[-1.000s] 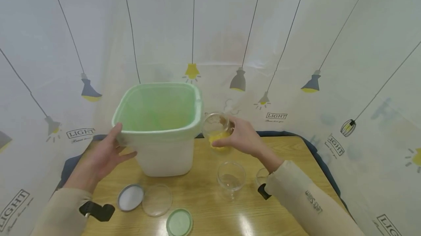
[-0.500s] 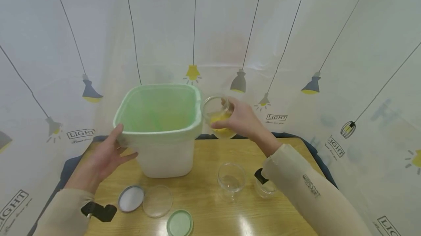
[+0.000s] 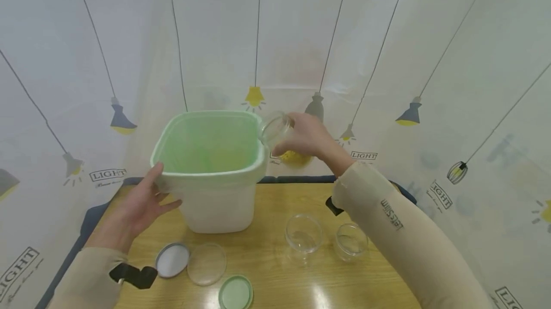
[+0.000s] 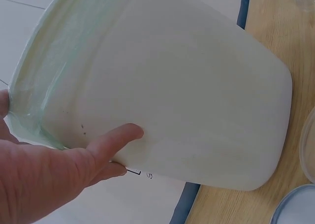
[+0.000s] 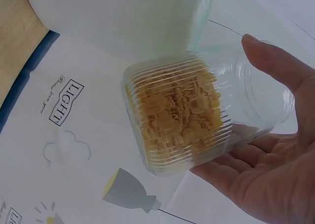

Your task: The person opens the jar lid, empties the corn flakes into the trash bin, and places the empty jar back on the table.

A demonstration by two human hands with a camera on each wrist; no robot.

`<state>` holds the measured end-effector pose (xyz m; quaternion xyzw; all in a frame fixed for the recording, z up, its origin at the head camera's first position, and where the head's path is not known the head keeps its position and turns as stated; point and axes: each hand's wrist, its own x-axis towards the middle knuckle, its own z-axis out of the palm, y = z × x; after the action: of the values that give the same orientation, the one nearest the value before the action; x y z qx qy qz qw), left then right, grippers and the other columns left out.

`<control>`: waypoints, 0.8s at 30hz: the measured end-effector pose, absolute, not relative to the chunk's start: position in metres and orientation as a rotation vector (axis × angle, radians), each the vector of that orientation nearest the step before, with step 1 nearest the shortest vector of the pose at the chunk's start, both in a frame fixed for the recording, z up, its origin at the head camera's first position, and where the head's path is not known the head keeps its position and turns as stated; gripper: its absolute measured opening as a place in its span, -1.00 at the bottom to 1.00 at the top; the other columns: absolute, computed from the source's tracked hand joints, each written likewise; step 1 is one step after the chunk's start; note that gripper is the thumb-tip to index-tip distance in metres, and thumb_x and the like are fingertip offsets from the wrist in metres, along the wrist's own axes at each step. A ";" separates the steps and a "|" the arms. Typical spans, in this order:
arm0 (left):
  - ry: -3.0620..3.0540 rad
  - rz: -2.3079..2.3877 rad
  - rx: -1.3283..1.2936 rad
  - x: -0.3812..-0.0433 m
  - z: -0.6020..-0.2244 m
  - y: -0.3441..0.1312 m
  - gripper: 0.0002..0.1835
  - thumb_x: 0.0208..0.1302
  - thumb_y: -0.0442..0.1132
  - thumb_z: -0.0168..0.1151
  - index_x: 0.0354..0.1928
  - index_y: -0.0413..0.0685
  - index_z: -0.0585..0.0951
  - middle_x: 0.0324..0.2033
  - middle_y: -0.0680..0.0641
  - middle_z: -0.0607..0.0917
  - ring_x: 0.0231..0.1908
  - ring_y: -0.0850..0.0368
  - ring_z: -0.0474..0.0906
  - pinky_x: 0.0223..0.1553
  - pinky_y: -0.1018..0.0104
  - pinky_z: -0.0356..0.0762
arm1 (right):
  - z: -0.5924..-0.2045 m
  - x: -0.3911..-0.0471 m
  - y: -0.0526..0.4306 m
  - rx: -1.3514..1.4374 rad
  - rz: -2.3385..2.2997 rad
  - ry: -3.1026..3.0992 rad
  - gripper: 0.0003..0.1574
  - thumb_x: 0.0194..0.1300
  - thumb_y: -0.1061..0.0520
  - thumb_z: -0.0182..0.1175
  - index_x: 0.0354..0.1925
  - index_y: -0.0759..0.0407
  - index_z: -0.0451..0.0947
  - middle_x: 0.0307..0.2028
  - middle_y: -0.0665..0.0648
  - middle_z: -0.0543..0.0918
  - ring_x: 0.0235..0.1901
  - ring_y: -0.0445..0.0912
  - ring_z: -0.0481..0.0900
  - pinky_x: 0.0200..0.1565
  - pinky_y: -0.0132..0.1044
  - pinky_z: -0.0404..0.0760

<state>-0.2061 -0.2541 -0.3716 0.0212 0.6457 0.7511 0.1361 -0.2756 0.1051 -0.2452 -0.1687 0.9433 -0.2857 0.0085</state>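
Observation:
My left hand [image 3: 139, 204] holds a corner of a white bin [image 3: 217, 204], its thumb against the front wall. The bin's rim and inside are green, and thin green plastic film shows under the rim in the left wrist view. At the bin's right side my right hand [image 3: 307, 134] grips a clear glass jar [image 5: 177, 108] with a ribbed lower part. Yellow-brown flakes [image 5: 172, 106] sit in the jar's lower end. The jar is tilted, its mouth up beside the rim. Hidden from view are the left fingers behind the bin.
Two clear glass vessels, a footed bowl [image 3: 303, 235] and a low cup [image 3: 351, 240], stand on the wooden table [image 3: 275, 275]. In front of the bin lie a grey-rimmed lid [image 3: 172, 260], a clear disc [image 3: 207, 264] and a green lid [image 3: 236, 292]. A lamp-print curtain [image 3: 284, 36] hangs behind.
My right hand has raised the jar higher beside the bin and tipped it, and the low glass cup has come out from behind the sleeve. My left hand and the bin stay put.

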 end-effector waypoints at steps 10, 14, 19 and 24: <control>1.875 2.176 0.048 -0.207 -0.370 -0.250 -0.25 0.43 0.36 -0.35 0.54 0.38 -0.21 0.54 -0.19 -0.34 0.52 -0.28 -0.41 0.41 -0.36 0.01 | -0.231 -0.278 0.086 -0.513 -0.761 3.000 -0.44 -0.18 0.10 0.52 -0.15 0.04 0.52 -0.27 0.03 0.62 -0.28 -0.03 0.56 -0.21 -0.23 0.64; 1.878 2.174 0.041 -0.207 -0.370 -0.247 -0.27 0.43 0.36 -0.35 0.54 0.41 -0.19 0.55 -0.17 -0.33 0.52 -0.28 -0.40 0.40 -0.37 0.00 | -0.228 -0.281 0.080 -0.492 -0.650 3.051 -0.46 -0.19 0.15 0.51 -0.20 0.03 0.48 -0.30 0.03 0.59 -0.28 -0.03 0.53 -0.22 -0.22 0.62; 1.883 2.175 0.037 -0.207 -0.369 -0.245 -0.27 0.43 0.36 -0.34 0.54 0.41 -0.18 0.55 -0.15 -0.33 0.52 -0.27 -0.40 0.40 -0.38 0.00 | -0.227 -0.284 0.070 -0.461 -0.535 3.084 -0.49 -0.21 0.22 0.48 -0.26 0.02 0.46 -0.32 0.01 0.59 -0.30 -0.03 0.53 -0.23 -0.23 0.63; 1.872 2.187 0.036 -0.207 -0.370 -0.244 -0.26 0.43 0.37 -0.34 0.54 0.40 -0.18 0.55 -0.16 -0.34 0.52 -0.27 -0.43 0.40 -0.39 -0.02 | -0.226 -0.286 0.059 -0.461 -0.364 3.123 -0.59 -0.19 0.27 0.42 -0.34 0.01 0.47 -0.36 -0.01 0.59 -0.33 -0.06 0.54 -0.31 -0.28 0.63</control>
<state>-0.2070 -0.2438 -0.3696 0.0126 0.6447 0.7531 0.1308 -0.2856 0.0595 -0.2255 -0.1449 0.9826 -0.1146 -0.0183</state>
